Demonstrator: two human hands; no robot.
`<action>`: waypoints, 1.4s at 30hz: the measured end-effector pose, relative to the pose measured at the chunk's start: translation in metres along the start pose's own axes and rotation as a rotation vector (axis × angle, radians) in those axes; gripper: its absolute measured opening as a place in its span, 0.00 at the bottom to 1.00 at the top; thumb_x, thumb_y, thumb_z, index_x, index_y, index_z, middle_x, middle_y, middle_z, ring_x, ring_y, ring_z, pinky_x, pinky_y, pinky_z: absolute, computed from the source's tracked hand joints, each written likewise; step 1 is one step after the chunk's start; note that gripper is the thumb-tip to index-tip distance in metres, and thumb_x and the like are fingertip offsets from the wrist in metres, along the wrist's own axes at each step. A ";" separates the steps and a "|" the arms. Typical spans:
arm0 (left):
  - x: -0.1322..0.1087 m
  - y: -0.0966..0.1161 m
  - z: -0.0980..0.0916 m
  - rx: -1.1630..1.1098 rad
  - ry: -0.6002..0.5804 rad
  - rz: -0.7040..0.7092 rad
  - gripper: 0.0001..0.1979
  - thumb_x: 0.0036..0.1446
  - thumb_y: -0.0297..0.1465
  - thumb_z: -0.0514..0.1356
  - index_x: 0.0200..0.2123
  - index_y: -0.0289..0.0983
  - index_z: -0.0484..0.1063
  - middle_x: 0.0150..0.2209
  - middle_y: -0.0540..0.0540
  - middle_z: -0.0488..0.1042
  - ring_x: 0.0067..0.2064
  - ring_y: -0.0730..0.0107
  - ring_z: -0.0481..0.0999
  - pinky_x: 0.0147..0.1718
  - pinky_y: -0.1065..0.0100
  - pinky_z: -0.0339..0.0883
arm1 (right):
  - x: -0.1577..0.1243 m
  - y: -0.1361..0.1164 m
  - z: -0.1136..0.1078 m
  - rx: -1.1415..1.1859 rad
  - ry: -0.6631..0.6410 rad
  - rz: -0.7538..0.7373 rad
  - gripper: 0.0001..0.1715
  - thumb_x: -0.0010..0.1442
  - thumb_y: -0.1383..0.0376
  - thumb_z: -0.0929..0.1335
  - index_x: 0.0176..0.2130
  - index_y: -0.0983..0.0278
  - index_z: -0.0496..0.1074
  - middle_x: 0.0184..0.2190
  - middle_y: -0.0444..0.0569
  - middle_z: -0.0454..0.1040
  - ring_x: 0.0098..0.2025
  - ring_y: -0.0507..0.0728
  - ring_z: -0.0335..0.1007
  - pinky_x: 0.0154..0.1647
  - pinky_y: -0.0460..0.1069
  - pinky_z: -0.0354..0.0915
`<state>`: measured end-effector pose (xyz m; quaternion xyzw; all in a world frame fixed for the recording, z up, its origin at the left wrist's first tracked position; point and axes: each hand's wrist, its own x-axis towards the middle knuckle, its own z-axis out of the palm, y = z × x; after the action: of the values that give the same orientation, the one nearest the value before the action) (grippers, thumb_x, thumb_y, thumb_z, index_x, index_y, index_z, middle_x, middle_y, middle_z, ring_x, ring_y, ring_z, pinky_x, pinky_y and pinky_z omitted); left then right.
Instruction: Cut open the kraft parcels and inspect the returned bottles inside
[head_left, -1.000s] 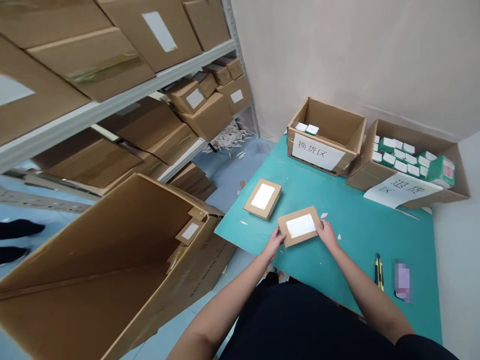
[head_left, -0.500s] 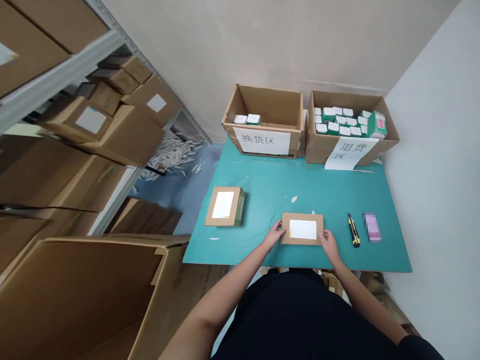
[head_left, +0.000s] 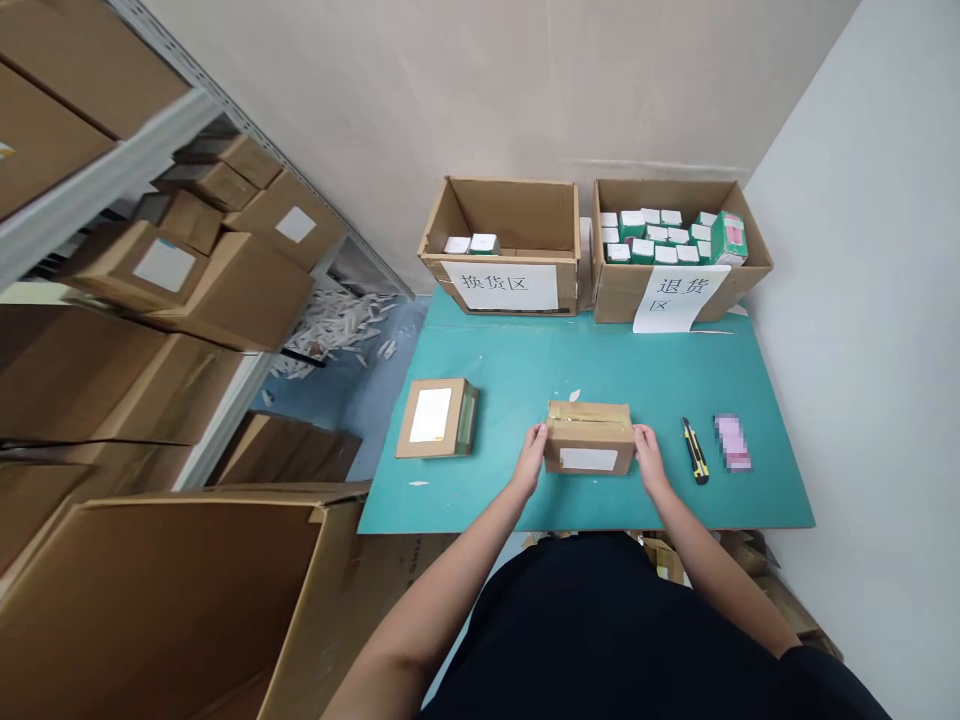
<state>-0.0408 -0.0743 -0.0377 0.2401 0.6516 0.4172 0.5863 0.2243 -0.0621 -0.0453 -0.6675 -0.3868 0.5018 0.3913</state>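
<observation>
Between my hands is a small cardboard box (head_left: pixel 589 436), tilted so that its taped side faces up and its white label faces me. My left hand (head_left: pixel 532 456) grips its left end, and my right hand (head_left: pixel 649 459) grips the right end. To the right of it lie a yellow-and-black utility knife (head_left: pixel 695 452) and a pink, pixelated item (head_left: pixel 733 441). A second labelled cardboard box (head_left: pixel 433 418) rests on the left part of the green table.
At the back of the green table (head_left: pixel 517 360) stand two open cartons with paper signs: the left carton (head_left: pixel 517 220) holds two small boxes, the right carton (head_left: pixel 611 300) several green-and-white ones. Shelves of boxes (head_left: pixel 225 275) and a large open carton (head_left: pixel 187 590) flank the left side.
The cardboard box in my hands has been tipped, bringing its taped side up and turning the label toward me. The camera view has shifted slightly.
</observation>
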 end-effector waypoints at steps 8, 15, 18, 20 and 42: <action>-0.007 -0.015 -0.013 -0.001 0.018 -0.108 0.33 0.57 0.51 0.64 0.59 0.40 0.68 0.58 0.38 0.74 0.59 0.54 0.73 0.51 0.62 0.70 | -0.008 0.023 -0.004 -0.007 -0.058 0.141 0.42 0.52 0.36 0.68 0.56 0.59 0.74 0.56 0.54 0.77 0.59 0.67 0.72 0.58 0.59 0.68; 0.008 0.013 -0.001 -0.009 -0.078 -0.098 0.31 0.56 0.56 0.61 0.54 0.42 0.74 0.57 0.42 0.75 0.57 0.55 0.74 0.48 0.63 0.71 | 0.008 0.001 0.006 -0.016 -0.075 0.104 0.44 0.53 0.34 0.66 0.56 0.58 0.73 0.61 0.52 0.73 0.63 0.64 0.67 0.62 0.57 0.65; 0.006 0.011 0.001 -0.032 -0.067 -0.003 0.29 0.59 0.55 0.59 0.53 0.41 0.74 0.56 0.42 0.76 0.57 0.56 0.74 0.49 0.63 0.70 | 0.002 0.000 0.003 0.011 -0.068 0.034 0.42 0.56 0.34 0.63 0.56 0.60 0.72 0.58 0.53 0.75 0.60 0.64 0.70 0.60 0.57 0.67; 0.001 0.002 -0.001 -0.043 -0.052 0.008 0.28 0.59 0.53 0.60 0.53 0.41 0.73 0.58 0.42 0.75 0.58 0.56 0.73 0.51 0.62 0.70 | -0.005 0.006 0.000 0.023 -0.061 0.023 0.41 0.57 0.35 0.62 0.55 0.61 0.71 0.56 0.54 0.75 0.59 0.64 0.70 0.59 0.57 0.67; 0.015 -0.014 -0.004 -0.112 -0.085 0.088 0.32 0.54 0.50 0.66 0.58 0.41 0.70 0.57 0.40 0.74 0.59 0.54 0.72 0.55 0.59 0.67 | 0.008 0.019 -0.006 0.172 0.021 0.017 0.34 0.56 0.41 0.69 0.53 0.58 0.72 0.54 0.51 0.76 0.55 0.63 0.73 0.52 0.55 0.72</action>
<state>-0.0456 -0.0704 -0.0577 0.2529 0.5906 0.4679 0.6069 0.2339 -0.0632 -0.0649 -0.6398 -0.3326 0.5295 0.4469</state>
